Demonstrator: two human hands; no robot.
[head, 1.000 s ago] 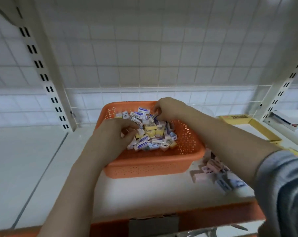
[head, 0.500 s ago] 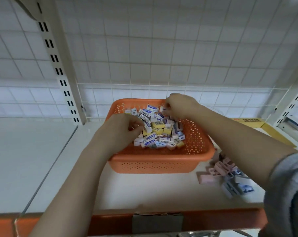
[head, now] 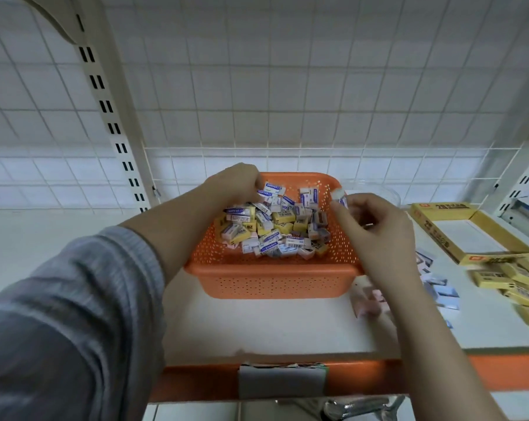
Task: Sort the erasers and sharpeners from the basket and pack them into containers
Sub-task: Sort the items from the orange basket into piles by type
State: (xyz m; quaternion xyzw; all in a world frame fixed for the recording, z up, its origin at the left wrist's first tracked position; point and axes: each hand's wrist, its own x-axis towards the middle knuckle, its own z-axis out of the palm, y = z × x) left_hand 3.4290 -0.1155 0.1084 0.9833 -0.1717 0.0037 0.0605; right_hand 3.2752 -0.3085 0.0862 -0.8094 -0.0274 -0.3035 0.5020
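Note:
An orange perforated basket (head: 272, 281) stands on the white shelf, holding a pile of small erasers (head: 272, 229) in blue-white and yellow sleeves. My left hand (head: 236, 183) reaches into the basket's far left corner, its fingers curled down among the erasers; whether they hold one is hidden. My right hand (head: 372, 226) hovers over the basket's right rim and pinches a small blue-white eraser (head: 339, 198) between thumb and fingertips. A clear round container (head: 378, 191) sits just behind that hand.
An open yellow box (head: 470, 235) lies at the right. In front of it are loose yellow erasers (head: 506, 281), blue-white erasers (head: 442, 290) and pink erasers (head: 369, 299). A wire grid backs the shelf, and slotted uprights (head: 117, 129) stand on either side.
My right hand has lifted out of the pile toward the right rim with a small eraser. My left hand has moved to the far left corner of the basket.

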